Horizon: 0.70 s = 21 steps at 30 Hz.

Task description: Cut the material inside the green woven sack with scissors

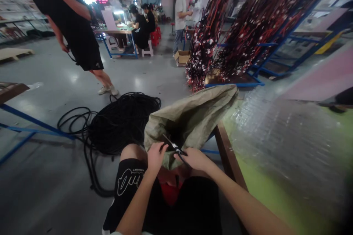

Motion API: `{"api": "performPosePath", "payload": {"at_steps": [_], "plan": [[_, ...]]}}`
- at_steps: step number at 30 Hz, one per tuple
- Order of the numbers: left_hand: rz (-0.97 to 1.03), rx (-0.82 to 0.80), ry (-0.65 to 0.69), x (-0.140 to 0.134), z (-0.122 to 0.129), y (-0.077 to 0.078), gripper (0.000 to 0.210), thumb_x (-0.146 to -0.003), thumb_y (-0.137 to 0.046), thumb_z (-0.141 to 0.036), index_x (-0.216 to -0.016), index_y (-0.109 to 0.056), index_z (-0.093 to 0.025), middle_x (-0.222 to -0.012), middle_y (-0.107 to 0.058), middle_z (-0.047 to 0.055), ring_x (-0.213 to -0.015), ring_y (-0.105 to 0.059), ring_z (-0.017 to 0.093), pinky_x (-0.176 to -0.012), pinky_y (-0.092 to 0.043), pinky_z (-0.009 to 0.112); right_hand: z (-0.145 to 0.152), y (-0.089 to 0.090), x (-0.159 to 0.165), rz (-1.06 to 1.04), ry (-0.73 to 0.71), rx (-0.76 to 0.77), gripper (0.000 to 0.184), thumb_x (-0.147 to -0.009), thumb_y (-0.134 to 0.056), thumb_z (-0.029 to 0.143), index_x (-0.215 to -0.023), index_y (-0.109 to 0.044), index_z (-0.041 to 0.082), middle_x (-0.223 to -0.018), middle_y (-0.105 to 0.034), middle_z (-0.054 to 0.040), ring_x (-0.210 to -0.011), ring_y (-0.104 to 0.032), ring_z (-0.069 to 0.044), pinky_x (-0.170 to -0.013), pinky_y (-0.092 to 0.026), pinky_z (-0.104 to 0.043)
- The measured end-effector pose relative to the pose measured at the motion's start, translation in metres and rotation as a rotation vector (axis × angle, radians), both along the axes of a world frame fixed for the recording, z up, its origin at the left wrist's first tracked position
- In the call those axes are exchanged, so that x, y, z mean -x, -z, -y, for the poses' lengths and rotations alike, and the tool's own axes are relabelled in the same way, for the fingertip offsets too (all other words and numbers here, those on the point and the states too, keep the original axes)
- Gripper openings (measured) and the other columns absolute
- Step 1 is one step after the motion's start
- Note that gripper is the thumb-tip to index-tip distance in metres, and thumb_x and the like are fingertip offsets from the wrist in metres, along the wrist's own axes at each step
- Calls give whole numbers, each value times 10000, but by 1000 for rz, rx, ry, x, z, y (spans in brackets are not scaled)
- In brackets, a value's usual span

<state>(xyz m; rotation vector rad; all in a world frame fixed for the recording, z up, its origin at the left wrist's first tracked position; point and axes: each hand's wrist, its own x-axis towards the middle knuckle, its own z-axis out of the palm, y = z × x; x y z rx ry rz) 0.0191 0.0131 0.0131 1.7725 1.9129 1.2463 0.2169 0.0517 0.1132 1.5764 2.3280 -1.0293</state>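
My right hand (196,159) is closed around the black handles of a pair of scissors (175,147). The narrow metal tips point up and to the left, over the mouth of a khaki cloth sack (176,117). Just left of the blades, my left hand (156,158) has thumb and fingers drawn together at the sack's near rim; what sits in the pinch is too small to make out. The sack stands open between my knees, its inside dark and its contents hidden. Below my hands shows part of a red seat (170,192).
A large heap of black cable (121,123) lies on the floor to the left. At right, clear plastic wrap (286,147) covers a green-topped table (259,191). Bundled wires (204,51) hang from a blue rack ahead. A person (77,25) stands at left; others sit farther back.
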Motion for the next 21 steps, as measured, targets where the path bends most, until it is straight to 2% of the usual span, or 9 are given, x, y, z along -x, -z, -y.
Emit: {"api": "performPosePath", "payload": {"at_steps": [2, 4, 7, 11, 14, 17, 21], "plan": [[-139, -67, 3, -2, 1, 7, 268, -922, -525, -375, -988, -685, -170, -899, -695, 78, -863, -615, 213, -790, -483, 335, 1, 3, 1, 16, 13, -11, 619, -862, -433, 700, -742, -683, 147, -745, -690, -136, -718, -650, -259, -586, -397, -277], [-226, -124, 2, -1, 2, 10, 243, -924, -532, -342, -1012, -684, -174, -894, -699, 72, -848, -615, 205, -777, -487, 325, 2, 6, 1, -45, -1, -14, 544, -860, -470, 665, -782, -671, 166, -779, -693, -107, -727, -646, -239, -584, -394, -264], [-291, -181, -19, 4, 2, 11, 219, -913, -558, -320, -1014, -686, -174, -865, -696, 67, -827, -613, 201, -772, -486, 319, 2, 7, 0, -102, -1, -30, 449, -828, -547, 622, -839, -635, 182, -817, -689, -70, -733, -635, -220, -589, -395, -255], [-314, -191, -22, 7, 3, 8, 167, -905, -569, -277, -968, -697, -192, -884, -697, 62, -850, -612, 208, -797, -481, 331, 3, 5, 2, -40, 9, 54, 513, -801, -535, 687, -848, -613, 182, -814, -686, -67, -723, -634, -233, -591, -402, -267], [-252, -173, -24, 5, 3, 8, 148, -895, -583, -284, -932, -695, -195, -884, -701, 56, -861, -612, 210, -796, -482, 333, 5, 4, 5, -65, 17, 70, 496, -829, -520, 662, -876, -628, 180, -847, -694, -73, -752, -642, -234, -615, -414, -265], [-105, -122, -62, 2, 1, 6, 187, -868, -617, -350, -915, -685, -183, -881, -701, 62, -868, -620, 213, -795, -483, 334, 6, 7, 8, -154, -11, 25, 456, -897, -468, 588, -849, -663, 179, -848, -702, -79, -776, -648, -219, -650, -416, -252], [152, 29, -37, 3, -1, -7, 233, -841, -623, -410, -889, -681, -189, -882, -699, 54, -849, -635, 206, -796, -475, 324, 4, 12, 8, -34, 16, -53, 593, -871, -439, 686, -766, -681, 156, -741, -683, -114, -690, -636, -231, -586, -378, -264]]}}
